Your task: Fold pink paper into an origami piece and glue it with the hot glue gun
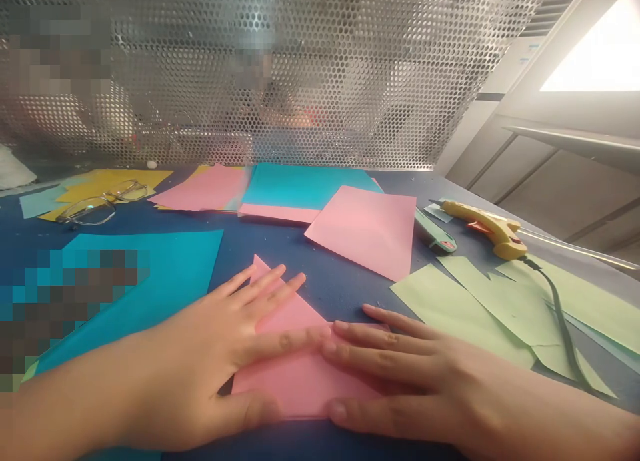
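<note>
A folded piece of pink paper [295, 381] lies on the blue tabletop under both my hands. My left hand [245, 334] rests flat on its left side, fingers spread, the fingertips near its upper point. From the right, my right hand [405, 361] presses on it with straight fingers, its fingertips meeting my left index finger at the middle of the paper. Part of the pink paper's right side is hidden beneath my right hand. Just beyond lies a loose pink sheet [367, 231], and a blue sheet [185, 267] sits to the left of my left hand.
A yellow glue gun [485, 227] with a dark cord lies right, beside a green cutter [435, 231]. Pale green paper pieces [465, 307] spread below it. Glasses [95, 207] rest on yellow paper at left. A perforated metal panel [320, 67] stands behind stacked blue paper [305, 184].
</note>
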The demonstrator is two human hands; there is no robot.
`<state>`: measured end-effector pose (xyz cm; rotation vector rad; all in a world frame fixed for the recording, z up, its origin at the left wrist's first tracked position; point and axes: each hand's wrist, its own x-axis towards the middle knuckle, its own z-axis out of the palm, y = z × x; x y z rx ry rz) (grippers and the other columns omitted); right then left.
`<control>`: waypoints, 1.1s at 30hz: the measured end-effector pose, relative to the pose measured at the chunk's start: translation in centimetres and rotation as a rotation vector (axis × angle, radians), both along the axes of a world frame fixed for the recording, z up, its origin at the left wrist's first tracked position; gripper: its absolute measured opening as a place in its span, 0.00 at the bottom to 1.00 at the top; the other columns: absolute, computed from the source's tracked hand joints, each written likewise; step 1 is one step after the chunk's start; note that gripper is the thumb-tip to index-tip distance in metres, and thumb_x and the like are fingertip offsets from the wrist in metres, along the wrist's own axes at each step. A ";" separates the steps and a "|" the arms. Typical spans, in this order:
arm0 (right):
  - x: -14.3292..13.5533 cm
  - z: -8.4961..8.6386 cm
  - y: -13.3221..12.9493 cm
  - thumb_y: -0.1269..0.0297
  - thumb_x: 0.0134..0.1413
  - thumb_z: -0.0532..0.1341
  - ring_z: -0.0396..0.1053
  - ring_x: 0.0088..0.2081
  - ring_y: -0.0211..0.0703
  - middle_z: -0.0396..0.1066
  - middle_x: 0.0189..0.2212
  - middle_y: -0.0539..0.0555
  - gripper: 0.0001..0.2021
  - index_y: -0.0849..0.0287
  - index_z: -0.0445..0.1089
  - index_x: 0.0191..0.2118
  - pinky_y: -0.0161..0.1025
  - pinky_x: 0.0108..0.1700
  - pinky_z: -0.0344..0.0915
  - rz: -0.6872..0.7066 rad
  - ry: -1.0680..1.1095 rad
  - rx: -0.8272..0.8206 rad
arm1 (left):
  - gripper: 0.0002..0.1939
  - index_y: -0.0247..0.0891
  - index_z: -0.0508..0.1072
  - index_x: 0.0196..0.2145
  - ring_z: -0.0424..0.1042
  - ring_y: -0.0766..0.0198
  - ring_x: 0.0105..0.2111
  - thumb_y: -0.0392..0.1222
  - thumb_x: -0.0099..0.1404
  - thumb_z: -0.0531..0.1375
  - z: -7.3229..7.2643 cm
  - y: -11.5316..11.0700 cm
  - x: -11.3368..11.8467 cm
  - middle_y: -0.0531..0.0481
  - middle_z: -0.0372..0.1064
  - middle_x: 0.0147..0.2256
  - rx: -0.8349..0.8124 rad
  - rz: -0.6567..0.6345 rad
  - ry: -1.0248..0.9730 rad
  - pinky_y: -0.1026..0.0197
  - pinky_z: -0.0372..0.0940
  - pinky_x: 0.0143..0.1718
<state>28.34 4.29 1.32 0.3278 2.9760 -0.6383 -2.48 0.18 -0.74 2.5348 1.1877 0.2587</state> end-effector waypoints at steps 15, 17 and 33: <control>-2.6 -1.5 -2.3 0.57 0.76 0.52 0.46 0.73 0.49 0.52 0.72 0.56 0.27 0.60 0.56 0.74 0.47 0.72 0.39 -0.026 0.124 0.043 | 0.51 0.66 0.23 0.72 0.27 0.37 0.73 0.72 0.68 0.56 0.0 0.6 -0.7 0.59 0.24 0.75 -0.232 0.036 0.105 0.22 0.45 0.65; -2.4 -2.6 -1.9 0.59 0.78 0.49 0.43 0.73 0.49 0.50 0.72 0.54 0.27 0.56 0.51 0.76 0.48 0.72 0.39 -0.014 0.189 -0.042 | 0.49 0.67 0.25 0.72 0.28 0.37 0.73 0.73 0.69 0.55 0.0 0.5 -0.9 0.59 0.26 0.75 -0.288 0.104 0.057 0.22 0.46 0.65; -2.6 -1.3 -1.5 0.51 0.76 0.50 0.48 0.72 0.47 0.54 0.71 0.51 0.27 0.54 0.57 0.74 0.45 0.72 0.41 -0.036 0.142 -0.112 | 0.42 0.63 0.43 0.73 0.25 0.39 0.73 0.76 0.69 0.51 0.1 1.4 -0.8 0.55 0.27 0.75 -0.232 -0.043 0.093 0.28 0.37 0.70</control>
